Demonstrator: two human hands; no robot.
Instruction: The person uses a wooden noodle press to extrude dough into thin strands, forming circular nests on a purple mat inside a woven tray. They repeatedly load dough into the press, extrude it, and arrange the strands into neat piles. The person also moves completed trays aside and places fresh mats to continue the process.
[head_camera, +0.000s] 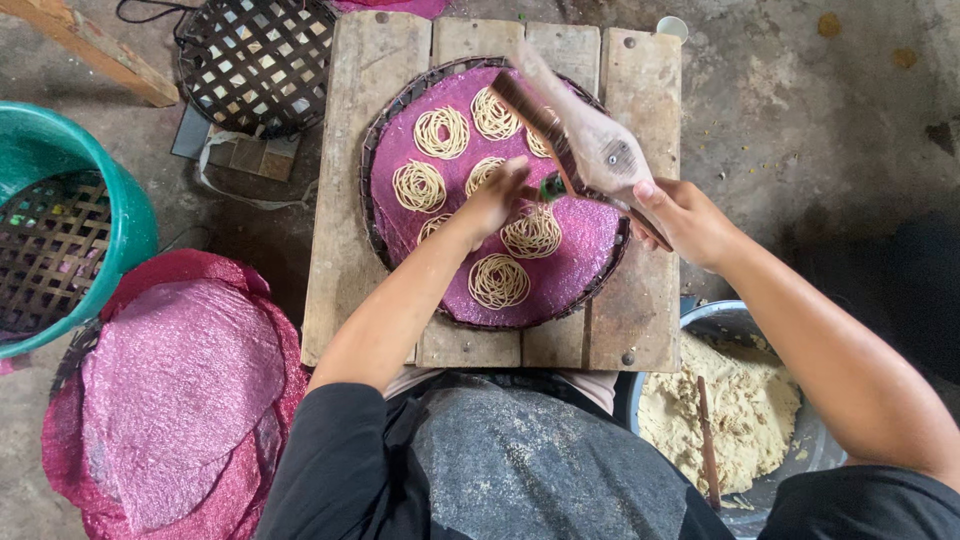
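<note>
right hand (690, 220) fingers grip wooden press (585, 140) handles (blurred); left hand (497, 195) fingers curled under it.

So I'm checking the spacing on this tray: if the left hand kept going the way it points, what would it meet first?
The left hand points up and right, toward the wooden press. It would likely meet the press's green nozzle first, though depth is unclear.
</note>
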